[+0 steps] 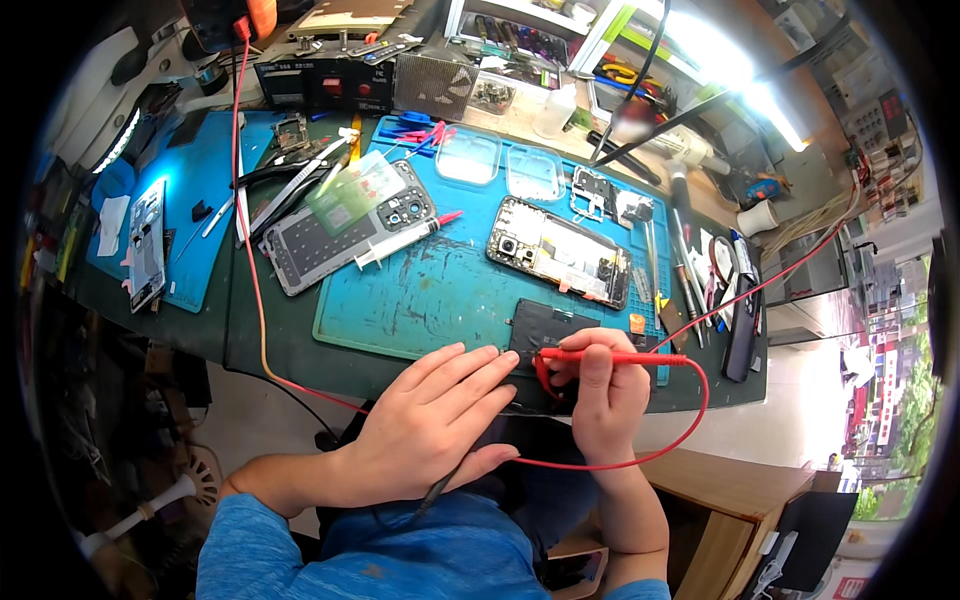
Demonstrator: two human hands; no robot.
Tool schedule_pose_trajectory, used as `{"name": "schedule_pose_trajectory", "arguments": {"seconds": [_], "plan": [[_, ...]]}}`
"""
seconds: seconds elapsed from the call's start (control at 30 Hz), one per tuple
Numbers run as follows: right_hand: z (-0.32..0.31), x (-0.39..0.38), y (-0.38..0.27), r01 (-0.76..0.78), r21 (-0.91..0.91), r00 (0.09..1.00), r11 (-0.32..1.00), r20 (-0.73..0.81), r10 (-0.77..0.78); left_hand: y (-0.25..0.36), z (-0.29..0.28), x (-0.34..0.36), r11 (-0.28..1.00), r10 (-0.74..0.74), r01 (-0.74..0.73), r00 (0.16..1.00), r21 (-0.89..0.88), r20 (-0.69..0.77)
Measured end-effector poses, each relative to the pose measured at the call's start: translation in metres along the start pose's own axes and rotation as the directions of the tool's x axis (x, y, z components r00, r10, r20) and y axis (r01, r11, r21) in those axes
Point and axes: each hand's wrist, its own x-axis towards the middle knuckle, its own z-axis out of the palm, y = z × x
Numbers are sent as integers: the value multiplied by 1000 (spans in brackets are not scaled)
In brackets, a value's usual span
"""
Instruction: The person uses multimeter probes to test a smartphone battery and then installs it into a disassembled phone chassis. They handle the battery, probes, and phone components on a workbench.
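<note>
My right hand (607,395) pinches a red test probe (640,358), whose tip end points left toward my left fingertips; its red lead loops down and back under my left hand. My left hand (430,420) lies palm down, fingers stretched close together, over a black test probe (436,490) that shows below the thumb. Most of that probe is hidden beneath the hand. Just beyond both hands lies a flat black phone battery (540,325) at the mat's near edge. An opened phone (560,252) with its inside exposed rests farther up on the blue mat (410,300).
A phone back housing (345,240) with a syringe (405,240) lies left on the mat. Clear plastic boxes (468,158) stand behind. Tweezers and pens (690,260) lie right, below a black lamp arm (690,110). A red lead (250,220) crosses the table at left.
</note>
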Motion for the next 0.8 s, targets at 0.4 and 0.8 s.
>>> {"name": "schedule_pose_trajectory", "arguments": {"seconds": [0.4, 0.8], "plan": [[-18, -24, -9, -40, -207, 992, 978, -126, 13, -5, 7, -2, 882, -9, -75, 985, -465, -174], [-50, -43, 18, 177, -324, 862, 929, -404, -305, -5, 12, 15, 884, 222, -280, 956, -375, -190]]}}
